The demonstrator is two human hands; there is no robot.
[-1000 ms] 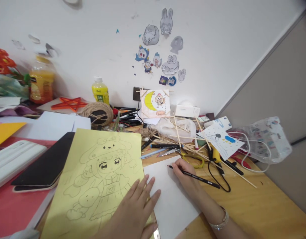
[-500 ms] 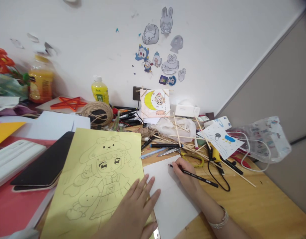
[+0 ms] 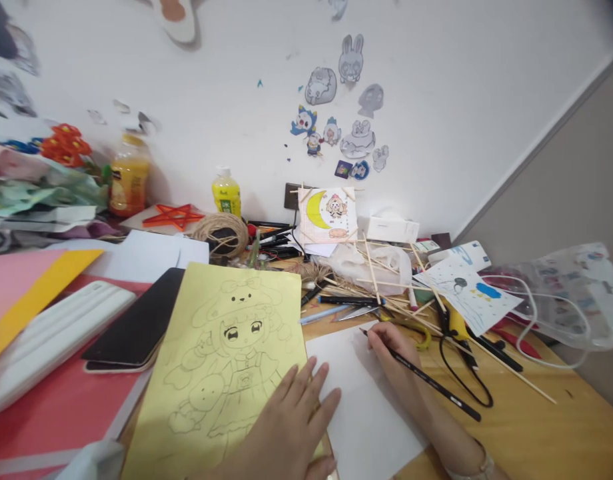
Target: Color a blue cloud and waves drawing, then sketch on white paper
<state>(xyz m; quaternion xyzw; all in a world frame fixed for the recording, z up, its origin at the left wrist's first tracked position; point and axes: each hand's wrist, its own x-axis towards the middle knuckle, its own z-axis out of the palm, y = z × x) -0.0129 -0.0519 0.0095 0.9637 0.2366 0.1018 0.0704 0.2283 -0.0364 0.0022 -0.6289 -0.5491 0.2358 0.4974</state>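
My left hand (image 3: pixel 291 427) lies flat with fingers stretched out on the lower right part of a yellow sheet (image 3: pixel 226 360) that bears a pencil drawing of a cartoon girl. My right hand (image 3: pixel 394 353) pinches a black pen (image 3: pixel 426 380), its tip resting near the top edge of a blank white sheet (image 3: pixel 361 400) beside the yellow one. A bracelet shows on my right wrist at the bottom edge.
A black phone (image 3: pixel 131 327) and a white case (image 3: pixel 51 340) lie left on red paper. Behind the sheets are wooden sticks (image 3: pixel 386 293), scissors, pens, a twine ball (image 3: pixel 221 230), two bottles (image 3: pixel 226 190), a small moon picture (image 3: pixel 329 213), a black cable (image 3: pixel 461 360) and a plastic bag (image 3: pixel 571 287).
The view has shifted, so everything sits more to the right and lower. My hands keep their places on the sheets; the pen stays at the white sheet's top.
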